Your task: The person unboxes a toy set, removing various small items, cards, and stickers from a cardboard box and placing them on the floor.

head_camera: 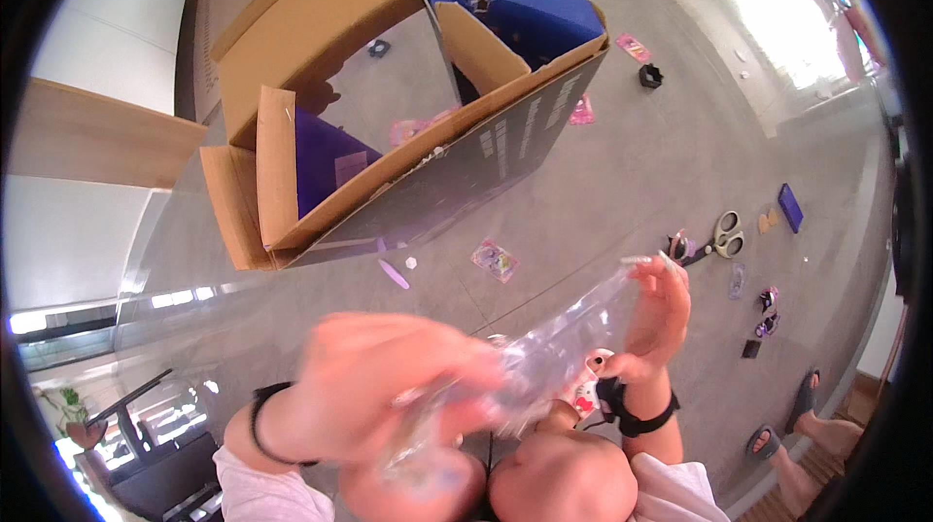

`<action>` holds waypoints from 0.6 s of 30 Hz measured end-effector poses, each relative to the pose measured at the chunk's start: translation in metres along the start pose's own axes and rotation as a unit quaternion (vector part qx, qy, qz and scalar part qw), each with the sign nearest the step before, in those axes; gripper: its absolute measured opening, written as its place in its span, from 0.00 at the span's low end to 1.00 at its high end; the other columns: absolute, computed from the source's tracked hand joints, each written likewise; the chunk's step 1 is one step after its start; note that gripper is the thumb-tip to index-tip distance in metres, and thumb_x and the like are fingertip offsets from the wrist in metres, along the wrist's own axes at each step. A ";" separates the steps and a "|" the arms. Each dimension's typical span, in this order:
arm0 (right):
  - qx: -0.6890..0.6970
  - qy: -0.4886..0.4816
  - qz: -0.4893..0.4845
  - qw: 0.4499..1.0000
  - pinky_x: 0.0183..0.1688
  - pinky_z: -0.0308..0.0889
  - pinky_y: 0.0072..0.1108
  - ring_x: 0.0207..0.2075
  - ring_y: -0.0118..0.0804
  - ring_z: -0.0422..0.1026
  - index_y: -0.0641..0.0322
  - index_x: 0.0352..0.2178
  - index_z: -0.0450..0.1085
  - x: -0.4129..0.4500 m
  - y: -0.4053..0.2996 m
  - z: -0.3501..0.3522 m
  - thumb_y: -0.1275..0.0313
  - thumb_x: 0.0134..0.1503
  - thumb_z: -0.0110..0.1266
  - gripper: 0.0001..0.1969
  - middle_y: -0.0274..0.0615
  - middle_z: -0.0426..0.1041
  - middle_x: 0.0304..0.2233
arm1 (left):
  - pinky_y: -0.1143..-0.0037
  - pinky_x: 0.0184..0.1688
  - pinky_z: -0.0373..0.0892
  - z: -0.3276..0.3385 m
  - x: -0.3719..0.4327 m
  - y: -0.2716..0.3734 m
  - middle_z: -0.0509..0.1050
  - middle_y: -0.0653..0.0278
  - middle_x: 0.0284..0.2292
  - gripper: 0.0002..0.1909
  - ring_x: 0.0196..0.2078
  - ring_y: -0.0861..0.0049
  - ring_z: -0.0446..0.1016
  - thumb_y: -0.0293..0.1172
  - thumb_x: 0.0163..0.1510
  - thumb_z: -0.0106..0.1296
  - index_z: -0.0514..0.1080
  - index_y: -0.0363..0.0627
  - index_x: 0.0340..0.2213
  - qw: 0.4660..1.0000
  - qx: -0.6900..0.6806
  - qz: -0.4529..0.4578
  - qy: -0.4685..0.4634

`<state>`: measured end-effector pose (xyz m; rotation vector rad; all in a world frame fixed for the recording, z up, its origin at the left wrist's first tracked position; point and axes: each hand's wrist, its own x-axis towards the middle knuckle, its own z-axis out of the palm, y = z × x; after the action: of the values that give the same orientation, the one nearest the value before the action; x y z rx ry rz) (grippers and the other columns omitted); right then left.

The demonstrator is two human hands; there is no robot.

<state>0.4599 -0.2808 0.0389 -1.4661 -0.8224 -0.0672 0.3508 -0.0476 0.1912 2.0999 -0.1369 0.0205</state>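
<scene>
A crumpled piece of clear plastic packaging (pixel 557 343) stretches between my two hands, above my knees. My left hand (pixel 401 369) is blurred and closed around its near end, and more of the film hangs below the palm. My right hand (pixel 660 314) has its far end at the fingers, with the palm partly turned toward the plastic. Below the right thumb, on the floor, a white slipper with a cat face and red bow (pixel 585 394) shows beside my foot; it is partly hidden.
A large open cardboard box (pixel 437 165) stands ahead on the grey tiled floor. Scissors (pixel 718 241), a blue box (pixel 790 208), a printed packet (pixel 496 259) and a black plastic piece (pixel 651 76) lie around. At the lower right are another person's sandalled feet (pixel 765 442).
</scene>
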 end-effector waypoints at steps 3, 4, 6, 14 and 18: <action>0.153 0.093 0.108 0.978 0.39 0.61 0.28 0.40 0.40 0.64 0.70 0.47 0.56 -0.005 -0.009 0.015 0.62 0.42 0.56 0.33 0.53 0.62 0.43 | 0.77 0.25 0.65 -0.049 -0.045 0.035 0.72 0.64 0.33 0.15 0.27 0.78 0.71 0.33 0.44 0.55 0.67 0.42 0.34 0.984 -0.110 -0.116 -0.078; 0.191 0.057 0.102 0.975 0.39 0.61 0.27 0.39 0.39 0.64 0.69 0.46 0.56 -0.009 -0.003 0.022 0.63 0.42 0.56 0.32 0.52 0.63 0.42 | 0.74 0.32 0.65 -0.091 -0.068 0.029 0.70 0.60 0.31 0.11 0.31 0.73 0.70 0.34 0.49 0.47 0.66 0.40 0.32 0.998 -0.056 0.002 0.029; 0.277 -0.003 0.128 0.952 0.40 0.61 0.26 0.38 0.37 0.65 0.69 0.46 0.57 -0.013 -0.004 0.045 0.65 0.42 0.55 0.30 0.49 0.65 0.40 | 0.70 0.46 0.61 -0.108 -0.074 0.031 0.69 0.51 0.34 0.13 0.40 0.62 0.68 0.34 0.53 0.39 0.65 0.38 0.35 0.901 0.326 0.117 0.262; 0.296 -0.126 0.255 0.912 0.41 0.61 0.24 0.34 0.32 0.66 0.66 0.48 0.57 -0.020 -0.001 0.056 0.64 0.44 0.52 0.29 0.42 0.67 0.33 | 0.73 0.42 0.67 -0.074 -0.002 -0.025 0.72 0.55 0.38 0.26 0.38 0.71 0.72 0.21 0.49 0.48 0.54 0.34 0.49 0.897 0.330 0.078 0.283; 0.319 -0.154 0.301 0.886 0.42 0.59 0.26 0.35 0.33 0.65 0.66 0.49 0.55 -0.022 0.000 0.061 0.60 0.44 0.50 0.32 0.44 0.67 0.34 | 0.74 0.48 0.65 -0.057 0.011 -0.028 0.73 0.59 0.35 0.29 0.38 0.76 0.72 0.21 0.49 0.50 0.54 0.46 0.52 0.921 0.232 0.031 0.311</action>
<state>0.4166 -0.2367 0.0205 -1.0428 -0.5226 0.8521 0.3670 0.0140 0.1969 2.4472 0.2081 0.8216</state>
